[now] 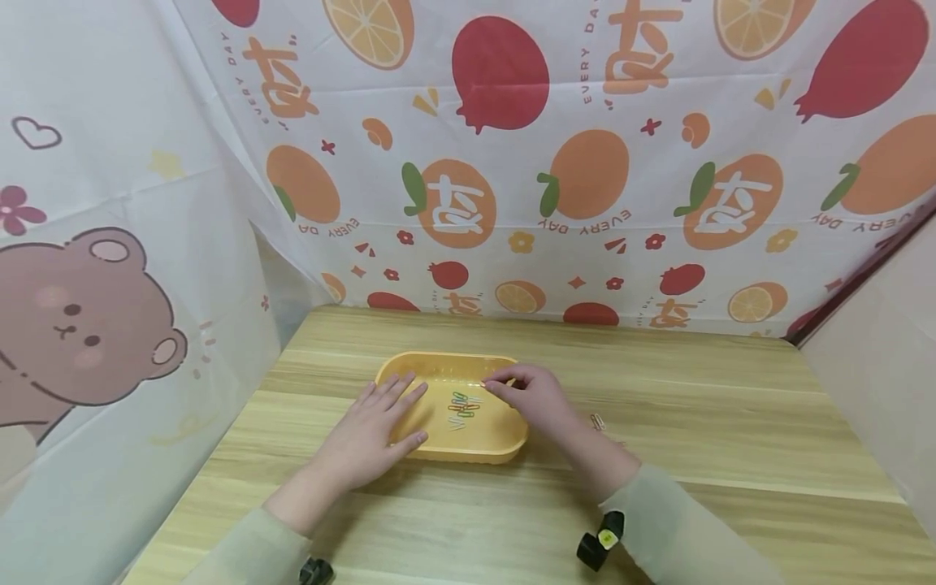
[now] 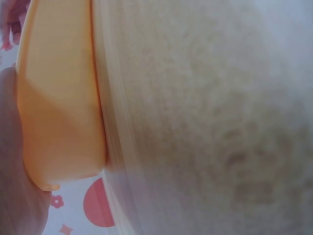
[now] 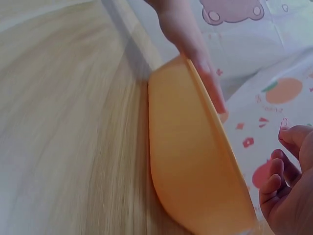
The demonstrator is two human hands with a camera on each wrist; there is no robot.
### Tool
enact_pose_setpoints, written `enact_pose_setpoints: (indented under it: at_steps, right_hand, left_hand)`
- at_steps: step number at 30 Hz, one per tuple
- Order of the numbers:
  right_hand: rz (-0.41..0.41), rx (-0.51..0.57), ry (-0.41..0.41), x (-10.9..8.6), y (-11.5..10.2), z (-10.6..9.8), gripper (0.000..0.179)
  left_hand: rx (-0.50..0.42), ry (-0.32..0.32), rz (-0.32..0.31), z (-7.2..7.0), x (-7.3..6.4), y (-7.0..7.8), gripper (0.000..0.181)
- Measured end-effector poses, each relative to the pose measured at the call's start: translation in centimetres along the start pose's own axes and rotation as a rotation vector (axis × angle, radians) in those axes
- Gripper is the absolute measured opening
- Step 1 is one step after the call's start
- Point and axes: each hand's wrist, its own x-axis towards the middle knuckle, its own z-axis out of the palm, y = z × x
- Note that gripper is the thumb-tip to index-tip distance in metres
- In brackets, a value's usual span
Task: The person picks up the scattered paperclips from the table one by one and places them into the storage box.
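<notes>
A yellow plastic tray [image 1: 468, 457] sits on the table, with several coloured paper clips [image 1: 462, 409] lying in a loose group on its floor. My left hand [image 1: 366, 435] rests over the tray's left side, fingers spread and fairly straight across the rim. Above the tray's right end, my right hand [image 1: 534, 398] pinches a small red paper clip [image 3: 283, 123] between thumb and forefinger, the clip standing out from the fingertips in the right wrist view. The other fingers of that hand are curled in. In the left wrist view, the tray's outer wall [image 2: 61, 98] shows beside the left hand.
Right of the tray, partly by the right forearm, a few paper clips [image 1: 597, 422] lie on the wooden table [image 1: 731, 422]. A fruit-patterned cloth [image 1: 585, 244] hangs behind the table, and a bear-printed cloth [image 1: 132, 203] hangs at the left.
</notes>
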Motion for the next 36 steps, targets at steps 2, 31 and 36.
enact_pose_setpoints:
  at_steps: [2, 31, 36]
  right_hand:
    - [-0.023, -0.003, -0.009, 0.1, -0.2, 0.5, 0.017]
    - [-0.164, -0.352, -0.108, 1.7, -0.5, 5.0, 0.010]
    - [-0.133, -0.513, -0.115, 1.9, -0.4, 5.4, 0.011]
  left_hand:
    - [0.000, -0.006, -0.002, 0.0, 0.0, 0.0, 0.073]
    - [0.000, 0.006, 0.002, 0.3, 0.0, -0.3, 0.071]
    - [-0.005, 0.015, 0.014, 0.2, 0.0, -0.3, 0.071]
